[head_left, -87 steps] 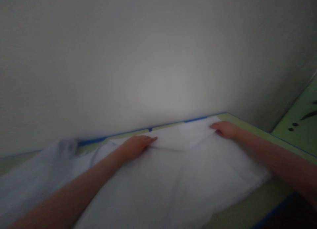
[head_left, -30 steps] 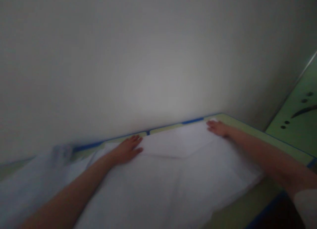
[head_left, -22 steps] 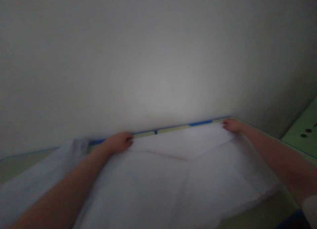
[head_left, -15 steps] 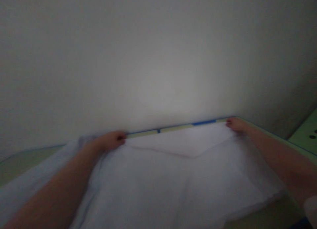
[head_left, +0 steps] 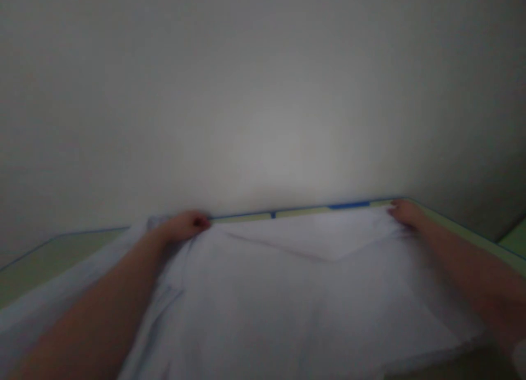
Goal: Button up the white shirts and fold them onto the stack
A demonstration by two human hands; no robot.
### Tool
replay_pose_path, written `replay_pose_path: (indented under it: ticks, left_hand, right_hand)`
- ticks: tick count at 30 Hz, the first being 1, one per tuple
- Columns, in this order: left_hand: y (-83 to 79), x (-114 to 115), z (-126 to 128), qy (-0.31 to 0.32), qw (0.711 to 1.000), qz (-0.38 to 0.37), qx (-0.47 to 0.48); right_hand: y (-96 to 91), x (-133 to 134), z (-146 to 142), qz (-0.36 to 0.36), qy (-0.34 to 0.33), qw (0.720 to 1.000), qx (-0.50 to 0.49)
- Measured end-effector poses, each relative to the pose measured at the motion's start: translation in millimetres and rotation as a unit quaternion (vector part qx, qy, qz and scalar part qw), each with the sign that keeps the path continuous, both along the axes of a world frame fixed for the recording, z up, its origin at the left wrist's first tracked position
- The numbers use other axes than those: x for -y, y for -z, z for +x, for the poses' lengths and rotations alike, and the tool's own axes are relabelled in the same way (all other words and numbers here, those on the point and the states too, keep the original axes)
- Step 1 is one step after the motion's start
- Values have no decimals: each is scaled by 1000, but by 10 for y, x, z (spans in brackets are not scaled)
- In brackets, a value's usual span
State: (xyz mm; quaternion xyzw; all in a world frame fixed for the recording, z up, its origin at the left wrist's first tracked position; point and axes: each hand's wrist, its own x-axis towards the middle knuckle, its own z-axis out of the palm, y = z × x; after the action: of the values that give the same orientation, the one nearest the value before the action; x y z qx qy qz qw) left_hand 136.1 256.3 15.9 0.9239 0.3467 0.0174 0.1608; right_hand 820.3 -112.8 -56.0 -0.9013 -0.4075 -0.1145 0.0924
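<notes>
A white cloth (head_left: pixel 263 292), perhaps a garment, is spread between my two hands over a pale green table. Its far edge is pulled fairly straight, and a shallow V-shaped fold line runs below that edge. My left hand (head_left: pixel 187 225) pinches the cloth at its far left corner. At the far right corner my right hand (head_left: pixel 405 212) is closed on it too. More white fabric lies under and to the left of my left forearm; whether it belongs to the same piece I cannot tell. The picture is dim and blurred.
The pale green table (head_left: pixel 88 246) has a blue edge and stands against a plain grey-white wall (head_left: pixel 263 95). A blue strip (head_left: pixel 349 206) marks part of its far side. Another green surface (head_left: pixel 513 240) shows at the right.
Both hands still hold the cloth. In the picture my right hand and the cloth's right side sit slightly farther right, and the view has shifted a little.
</notes>
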Motion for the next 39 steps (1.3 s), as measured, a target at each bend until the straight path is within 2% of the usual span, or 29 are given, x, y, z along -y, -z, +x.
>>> replay_pose_path:
  ticks: [3,5,7,10,12,15,17,20,25,33,39]
  left_hand:
    - [-36,5,40,-16,999,25,22]
    - [-59,24,83,-19,999,15,46]
    - [-58,55,129,-4,998,-10,59]
    - [-13,106,173,21,998,-30,41]
    - [21,128,178,22,999,-32,27]
    - [40,131,173,21,999,-28,24]
    - [39,115,176,21,999,-15,41]
    - [54,75,185,32,997,5,71]
    - [110,16,167,39,997,29,62]
    - [116,10,200,53,997,-11,50]
    - [113,42,281,64,995,77,13]
  right_hand:
    - [-64,-35,-86,-26,32,999,28]
    - [-118,-85,-185,-24,23,998,50]
    - [-154,-146,-314,-23,-41,997,59]
    - [-119,-210,-485,-56,-178,982,27]
    - [-39,-215,-525,-86,-213,973,-10]
    - [67,-194,-452,-93,-201,974,-47]
    - [74,-191,-364,-83,-195,976,-45]
    - [0,-212,-270,-69,-177,982,-15]
    - [-98,-243,-244,-64,-157,986,1]
    - [-126,-307,-229,-44,-124,991,-3]
    - [-197,-324,-382,-68,-92,993,1]
